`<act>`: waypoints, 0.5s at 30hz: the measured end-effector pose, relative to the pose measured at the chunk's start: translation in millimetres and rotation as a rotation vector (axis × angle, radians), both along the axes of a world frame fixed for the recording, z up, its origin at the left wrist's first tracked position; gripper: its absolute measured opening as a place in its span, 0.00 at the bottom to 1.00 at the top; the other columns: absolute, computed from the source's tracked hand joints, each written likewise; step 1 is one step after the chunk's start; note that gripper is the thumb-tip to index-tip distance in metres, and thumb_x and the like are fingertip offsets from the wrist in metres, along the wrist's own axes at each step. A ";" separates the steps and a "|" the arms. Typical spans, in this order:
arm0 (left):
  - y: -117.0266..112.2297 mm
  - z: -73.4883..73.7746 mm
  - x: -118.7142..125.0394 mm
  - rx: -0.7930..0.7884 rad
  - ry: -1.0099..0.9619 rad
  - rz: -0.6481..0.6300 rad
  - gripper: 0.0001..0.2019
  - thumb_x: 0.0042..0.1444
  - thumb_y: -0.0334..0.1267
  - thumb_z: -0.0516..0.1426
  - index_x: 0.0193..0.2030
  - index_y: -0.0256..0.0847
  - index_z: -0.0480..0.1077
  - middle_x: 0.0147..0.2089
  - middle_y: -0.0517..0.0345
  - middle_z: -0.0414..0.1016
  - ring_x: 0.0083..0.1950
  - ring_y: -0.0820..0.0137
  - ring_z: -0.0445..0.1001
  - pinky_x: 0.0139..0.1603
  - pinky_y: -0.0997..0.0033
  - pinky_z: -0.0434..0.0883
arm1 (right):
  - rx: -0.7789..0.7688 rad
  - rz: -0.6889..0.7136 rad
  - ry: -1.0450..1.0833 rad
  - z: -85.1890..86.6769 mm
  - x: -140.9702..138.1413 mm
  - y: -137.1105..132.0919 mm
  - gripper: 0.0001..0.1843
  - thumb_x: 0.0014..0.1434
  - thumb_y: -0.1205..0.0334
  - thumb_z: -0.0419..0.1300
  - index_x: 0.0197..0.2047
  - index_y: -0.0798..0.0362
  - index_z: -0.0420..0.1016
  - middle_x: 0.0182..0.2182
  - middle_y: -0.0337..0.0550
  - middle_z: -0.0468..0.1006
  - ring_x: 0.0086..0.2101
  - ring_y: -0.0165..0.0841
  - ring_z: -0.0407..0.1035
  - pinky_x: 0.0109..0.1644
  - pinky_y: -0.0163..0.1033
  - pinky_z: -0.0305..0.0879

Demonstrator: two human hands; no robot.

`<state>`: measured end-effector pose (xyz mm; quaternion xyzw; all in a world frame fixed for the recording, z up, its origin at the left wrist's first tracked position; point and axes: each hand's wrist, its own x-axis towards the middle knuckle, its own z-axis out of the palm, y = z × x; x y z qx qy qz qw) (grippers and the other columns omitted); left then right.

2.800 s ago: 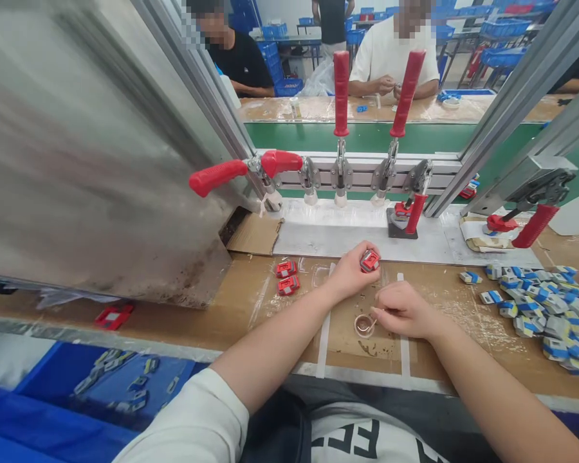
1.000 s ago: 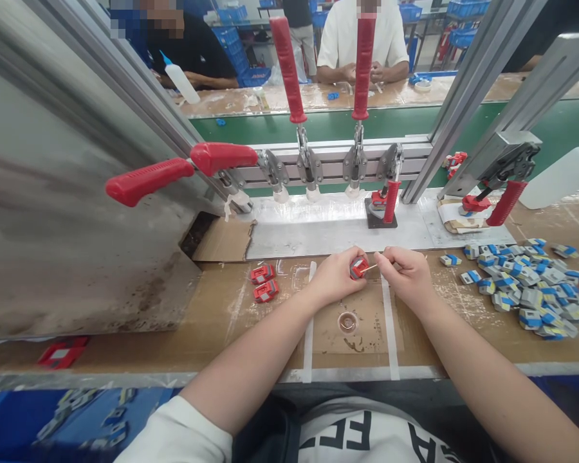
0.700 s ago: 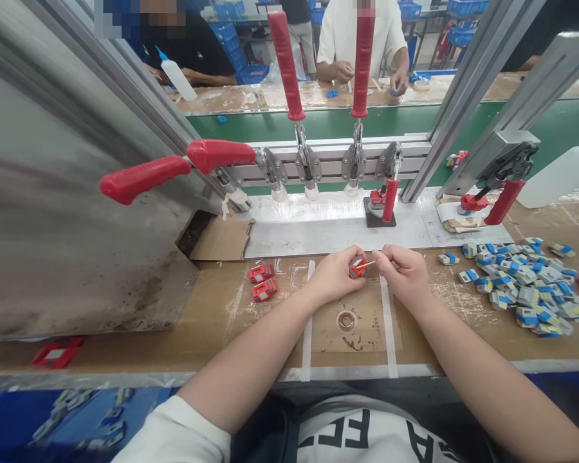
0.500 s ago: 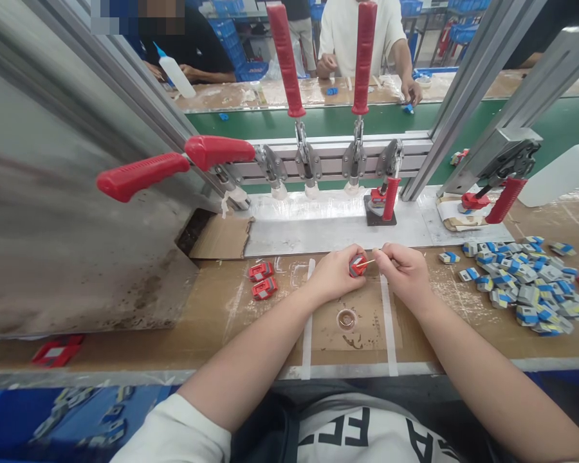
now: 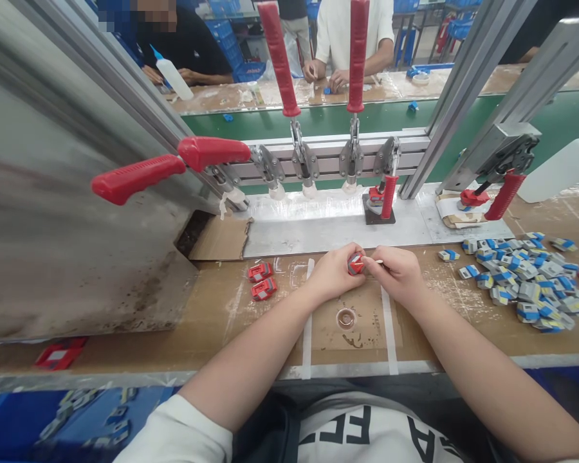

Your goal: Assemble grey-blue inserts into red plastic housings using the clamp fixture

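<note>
My left hand [image 5: 335,273] is closed around a small red and grey plastic part [image 5: 355,263], held just above the cardboard-covered bench. Pinched in my right hand [image 5: 394,269] is a thin wooden stick [image 5: 379,262]; its tip is hidden by my fingers, which are up against the part. Below the hands sits a small round dish of brownish liquid [image 5: 346,319]. To the left lie two more red parts [image 5: 263,289], side by side.
Toggle clamps with red handles [image 5: 277,61] stand behind the hands on a metal rail. One clamp presses a red part [image 5: 376,195] on a black block. A heap of grey, blue and yellow parts [image 5: 521,276] lies right. A metal panel [image 5: 87,212] rises left. Co-workers sit across a green belt [image 5: 289,122].
My right hand has shifted left, closing up to the red part with the stick. Across the belt, a co-worker's hand has drawn back from a blue piece.
</note>
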<state>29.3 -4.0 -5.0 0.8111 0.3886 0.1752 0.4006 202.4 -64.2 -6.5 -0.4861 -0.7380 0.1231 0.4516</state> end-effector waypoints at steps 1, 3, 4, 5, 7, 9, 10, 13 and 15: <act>-0.1 0.2 0.0 0.000 0.000 0.003 0.09 0.49 0.35 0.60 0.39 0.45 0.67 0.31 0.64 0.74 0.32 0.67 0.71 0.35 0.70 0.64 | 0.003 -0.004 -0.002 0.1 -0.2 -0.1 0.20 0.71 0.56 0.55 0.26 0.51 0.68 0.23 0.40 0.74 0.25 0.30 0.67 0.32 0.37 0.59; -0.2 0.8 0.0 0.001 0.005 0.008 0.10 0.49 0.35 0.60 0.39 0.45 0.67 0.31 0.64 0.74 0.32 0.67 0.71 0.35 0.71 0.64 | 0.020 -0.020 0.002 0.5 -0.3 -0.2 0.20 0.71 0.57 0.55 0.26 0.51 0.67 0.23 0.40 0.73 0.24 0.29 0.65 0.31 0.36 0.58; -0.3 1.1 0.0 0.001 0.008 0.009 0.10 0.49 0.35 0.60 0.39 0.45 0.67 0.32 0.65 0.73 0.33 0.68 0.71 0.35 0.71 0.64 | 0.033 -0.030 0.009 0.6 -0.3 -0.1 0.20 0.71 0.58 0.56 0.26 0.51 0.67 0.22 0.39 0.72 0.24 0.28 0.65 0.30 0.36 0.57; -0.2 1.3 -0.1 0.001 0.010 0.008 0.10 0.49 0.35 0.60 0.39 0.46 0.67 0.32 0.65 0.73 0.33 0.68 0.71 0.34 0.71 0.64 | 0.046 -0.038 0.018 0.6 0.0 0.1 0.19 0.71 0.59 0.56 0.26 0.51 0.67 0.22 0.38 0.71 0.23 0.28 0.63 0.30 0.36 0.57; -0.1 1.5 -0.2 -0.002 0.011 0.005 0.11 0.48 0.34 0.59 0.40 0.45 0.67 0.32 0.65 0.74 0.34 0.67 0.71 0.35 0.71 0.64 | 0.062 -0.054 0.036 0.1 0.9 0.7 0.18 0.71 0.60 0.57 0.27 0.52 0.67 0.21 0.36 0.68 0.23 0.27 0.62 0.30 0.35 0.56; 0.1 1.5 -0.3 -0.004 0.011 0.005 0.11 0.48 0.34 0.59 0.40 0.45 0.67 0.33 0.65 0.74 0.35 0.67 0.72 0.36 0.71 0.65 | 0.061 -0.066 0.041 -0.6 2.1 1.4 0.17 0.70 0.61 0.58 0.28 0.52 0.67 0.21 0.35 0.67 0.23 0.27 0.60 0.30 0.35 0.55; 0.2 1.4 -0.3 -0.004 0.013 0.005 0.11 0.48 0.33 0.59 0.40 0.45 0.67 0.33 0.65 0.74 0.35 0.67 0.72 0.36 0.71 0.65 | 0.062 -0.075 0.040 -0.9 2.7 1.7 0.17 0.70 0.62 0.58 0.28 0.52 0.66 0.21 0.35 0.66 0.23 0.27 0.60 0.30 0.35 0.54; 0.3 1.6 -0.3 -0.001 0.022 -0.001 0.11 0.48 0.33 0.59 0.39 0.45 0.67 0.32 0.65 0.74 0.34 0.67 0.72 0.36 0.71 0.65 | 0.072 -0.117 0.022 -1.0 4.1 2.1 0.17 0.70 0.63 0.58 0.27 0.52 0.65 0.21 0.34 0.64 0.23 0.27 0.58 0.29 0.35 0.53; 0.2 1.9 -0.3 0.006 0.026 -0.004 0.11 0.48 0.34 0.59 0.40 0.45 0.67 0.32 0.65 0.73 0.34 0.68 0.71 0.36 0.71 0.65 | 0.085 -0.138 -0.004 -0.5 4.5 1.8 0.18 0.69 0.63 0.58 0.26 0.52 0.63 0.21 0.34 0.61 0.23 0.27 0.56 0.29 0.36 0.51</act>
